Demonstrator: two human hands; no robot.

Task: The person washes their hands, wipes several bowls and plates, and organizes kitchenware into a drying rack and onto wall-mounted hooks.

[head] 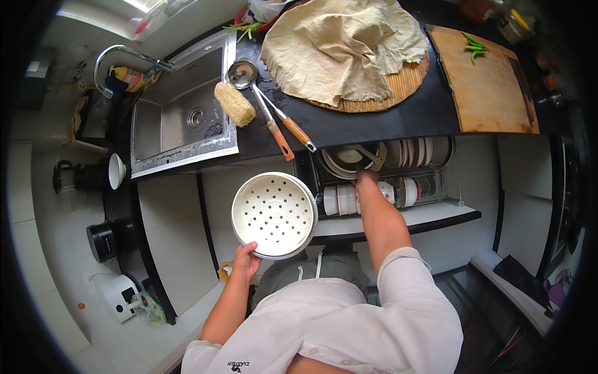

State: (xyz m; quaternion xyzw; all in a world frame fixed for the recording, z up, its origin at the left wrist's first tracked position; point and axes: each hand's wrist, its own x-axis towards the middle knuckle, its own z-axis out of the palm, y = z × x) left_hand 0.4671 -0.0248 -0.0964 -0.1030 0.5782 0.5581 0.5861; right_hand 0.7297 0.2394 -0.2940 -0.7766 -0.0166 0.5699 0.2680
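My left hand (pixel 247 262) grips the near rim of a round white steamer basket (pixel 275 212) with a perforated bottom, its thumb lying over the edge. My right hand (pixel 366 175) reaches into an open pull-out dish drawer, at the near edge of a metal bowl or pan (pixel 345 158) nested among other round vessels; its fingers are mostly hidden. Plates (pixel 413 152) stand on edge in the rack to the right of that hand. Stacked white bowls (pixel 343 200) lie on their sides in the nearer row, partly behind my right forearm.
The drawer's front panel (pixel 448 219) juts out below the black counter. On the counter are a sink (pixel 180 107), a loofah (pixel 234 104), a ladle (pixel 242 74), a cloth (pixel 341 46) over a round woven mat, and a cutting board (pixel 486 84) with green chilies.
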